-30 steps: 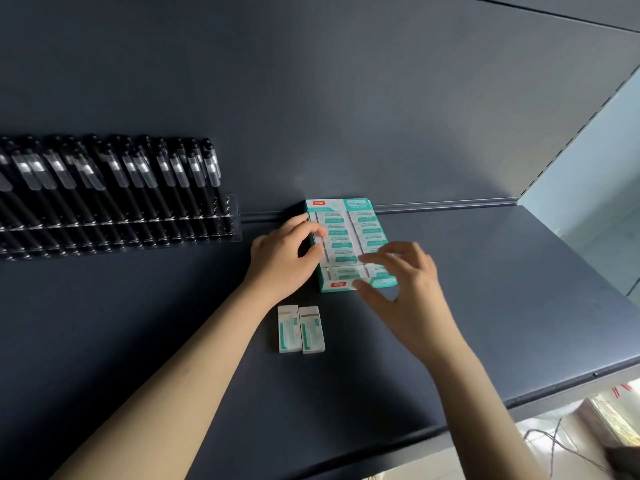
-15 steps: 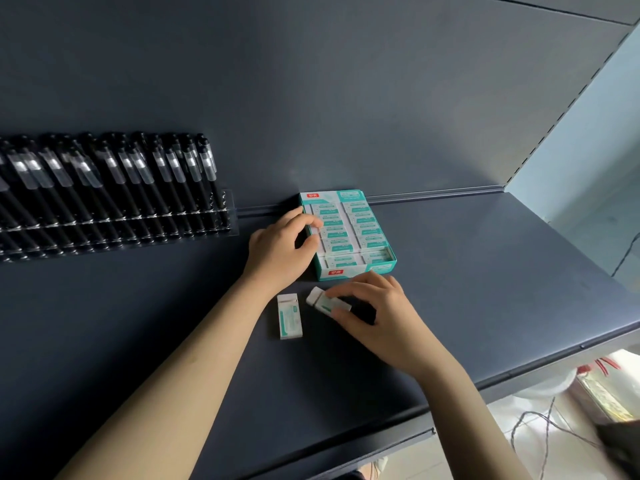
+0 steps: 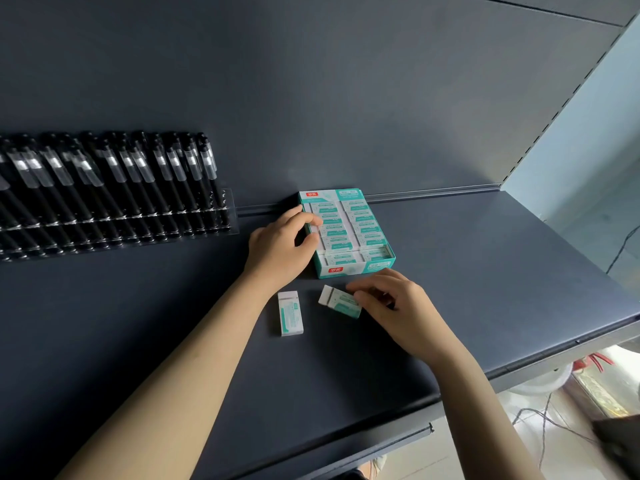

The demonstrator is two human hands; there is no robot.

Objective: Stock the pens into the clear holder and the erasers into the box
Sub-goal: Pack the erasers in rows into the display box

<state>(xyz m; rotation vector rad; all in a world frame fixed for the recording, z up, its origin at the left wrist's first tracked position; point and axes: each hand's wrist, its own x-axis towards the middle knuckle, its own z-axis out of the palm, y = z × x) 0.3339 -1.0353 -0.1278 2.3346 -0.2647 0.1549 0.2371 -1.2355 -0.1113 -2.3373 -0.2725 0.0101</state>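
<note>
So the right hand [image 3: 398,306] is pinching one eraser [image 3: 337,301] by its end between thumb and fingertips, holding it tilted just in front of the box [image 3: 349,270]; the left hand [image 3: 280,247] is curling its fingers over the box's left wall and steadying it; the second eraser [image 3: 290,313] is lying flat on the shelf [image 3: 485,271] nearby, untouched; the pens [image 3: 114,188] are sitting in the clear holder [image 3: 228,216] off to the left. What's worrying me: the box is looking nearly packed and I'm not seeing a clear free slot, so the eraser is probably going in tight; going in tilted, it's likely catching the front wall or lifting a neighbour; that end-only pinch is risking a slip; and without the left hand bracing, the box is probably skidding sideways.
</note>
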